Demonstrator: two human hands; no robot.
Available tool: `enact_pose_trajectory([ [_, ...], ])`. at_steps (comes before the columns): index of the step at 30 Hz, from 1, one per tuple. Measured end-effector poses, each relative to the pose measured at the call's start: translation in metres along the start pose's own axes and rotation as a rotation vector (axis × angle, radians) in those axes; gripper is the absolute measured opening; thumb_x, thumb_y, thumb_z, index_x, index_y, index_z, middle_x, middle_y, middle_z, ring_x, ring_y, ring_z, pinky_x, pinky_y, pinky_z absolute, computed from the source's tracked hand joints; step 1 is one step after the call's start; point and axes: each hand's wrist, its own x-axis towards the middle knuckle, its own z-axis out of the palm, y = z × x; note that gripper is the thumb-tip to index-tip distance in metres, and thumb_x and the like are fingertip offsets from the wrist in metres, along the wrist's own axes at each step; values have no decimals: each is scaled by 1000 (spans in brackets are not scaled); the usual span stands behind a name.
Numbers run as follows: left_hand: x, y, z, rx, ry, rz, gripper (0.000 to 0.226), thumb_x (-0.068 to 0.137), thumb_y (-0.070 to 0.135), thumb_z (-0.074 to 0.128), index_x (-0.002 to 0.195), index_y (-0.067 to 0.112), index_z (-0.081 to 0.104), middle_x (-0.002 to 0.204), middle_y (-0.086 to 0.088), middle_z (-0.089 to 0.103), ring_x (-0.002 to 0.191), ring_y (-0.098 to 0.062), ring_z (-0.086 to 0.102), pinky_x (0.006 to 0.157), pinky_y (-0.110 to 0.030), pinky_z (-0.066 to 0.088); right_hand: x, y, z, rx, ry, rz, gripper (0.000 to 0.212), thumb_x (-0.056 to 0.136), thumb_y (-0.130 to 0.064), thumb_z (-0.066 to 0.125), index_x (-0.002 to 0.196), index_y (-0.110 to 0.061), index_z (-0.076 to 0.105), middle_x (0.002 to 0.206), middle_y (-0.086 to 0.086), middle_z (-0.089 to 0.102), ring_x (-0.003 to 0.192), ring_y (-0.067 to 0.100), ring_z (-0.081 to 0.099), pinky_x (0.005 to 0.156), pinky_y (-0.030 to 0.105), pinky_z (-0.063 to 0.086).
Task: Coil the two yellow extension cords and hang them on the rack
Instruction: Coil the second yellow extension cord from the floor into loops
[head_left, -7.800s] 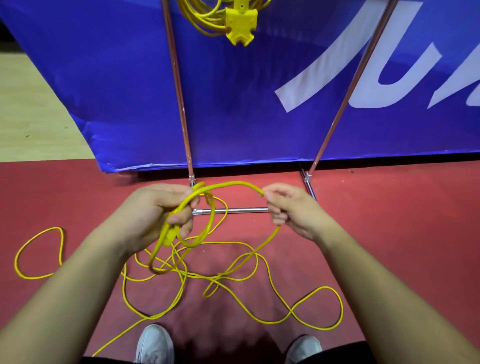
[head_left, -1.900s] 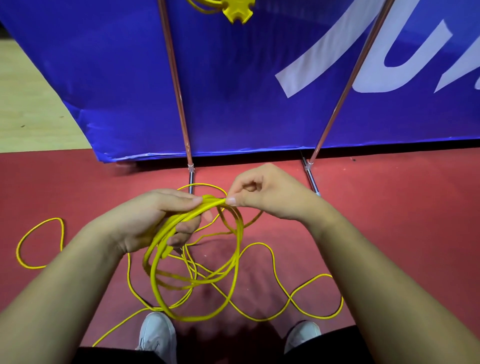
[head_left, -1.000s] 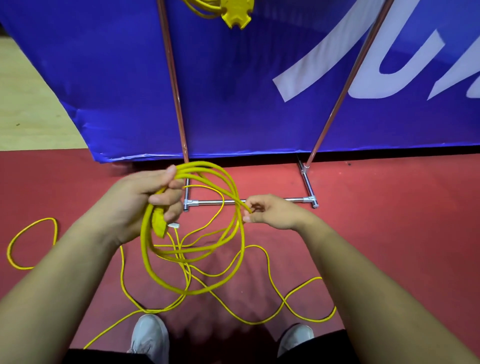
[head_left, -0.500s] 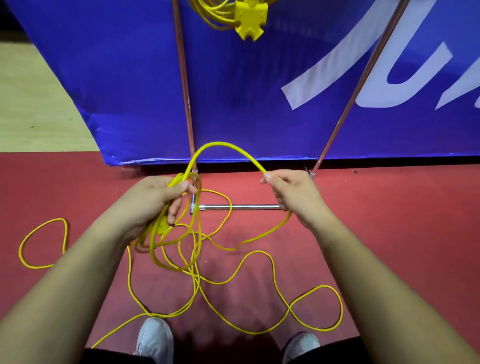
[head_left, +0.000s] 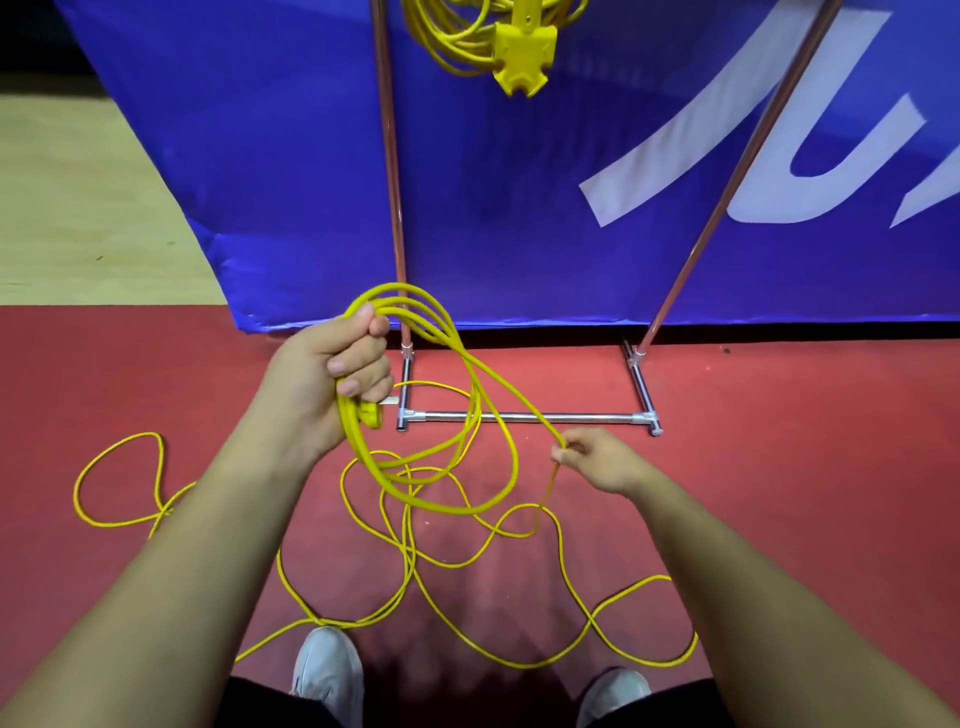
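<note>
The cord in hand is part-coiled: several loops hang from my left hand, fingers wrapped tight round the bunch, just near of the rack foot. My right hand pinches the running strand; the rest sprawls over the red floor. The other cord hangs coiled on the rack, far side. Next, I judge, that strand goes across as another loop.

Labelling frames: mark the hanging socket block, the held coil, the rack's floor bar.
socket block (head_left: 524, 52): head view, block's centre.
held coil (head_left: 512, 457): head view, hanging loop's right side.
floor bar (head_left: 587, 417): head view, bare midspan.
</note>
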Motion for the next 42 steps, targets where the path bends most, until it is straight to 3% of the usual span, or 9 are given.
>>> enact_pose_trajectory([
  [4,1,-1,2,111,52,35,22,97,22,40,77,13,48,40,10,33,35,-7,34,43,-20,32,-1,-6,10,671,67,224,9,94,-11,60,89,-11,53,78,11,64,72,20,65,79,31,50],
  [7,-1,-1,3,360,170,77,21,98,21,45,82,10,54,48,3,49,44,-13,54,46,-21,45,-4,-37,7,921,174,324,13,95,-13,58,87,-15,48,64,7,54,51,17,58,53,29,55],
  [11,-4,-7,5,568,193,51,19,98,17,49,95,3,61,62,-6,69,60,-18,70,53,-19,53,-30,-88,-9,404,198,148,20,89,-5,57,71,-14,58,53,4,41,39,13,31,39,18,25],
  [14,-6,-12,11,627,164,-35,19,97,18,49,92,4,59,77,-13,75,69,-20,72,57,-21,54,-66,-126,-30,0,-256,-73,19,84,-5,64,71,-16,73,48,-2,46,45,15,35,44,21,27],
  [17,-14,-20,16,659,-3,-196,20,94,22,51,93,4,59,86,-18,74,78,-26,71,67,-30,54,-90,-153,-48,142,-544,-301,8,84,-9,71,82,-15,75,45,-7,45,45,10,33,47,24,25],
  [22,-21,-21,22,414,-172,-264,17,89,18,57,78,5,59,53,-9,52,43,-20,48,48,-26,45,-69,-139,-56,598,-154,-409,5,76,-12,76,72,-15,74,53,10,50,45,12,38,46,23,29],
  [27,-12,-19,15,201,-92,-192,16,88,14,52,72,13,53,50,2,38,38,-9,36,42,-23,35,-42,-87,-36,392,-278,-271,5,88,-7,66,87,-2,65,68,10,62,63,18,58,68,29,48],
  [34,-11,-15,-2,691,-9,-232,22,88,21,58,70,8,55,48,-9,48,44,-21,49,46,-26,33,-29,-74,-46,736,118,-195,17,87,-2,64,73,-12,65,60,7,58,42,12,35,51,27,26],
  [42,-13,-19,8,655,-4,-292,17,94,13,48,88,-1,54,76,-25,71,52,-25,66,47,-25,48,-68,-143,-48,416,-38,-356,10,79,-13,77,74,-5,73,56,8,61,46,11,39,45,20,27],
])
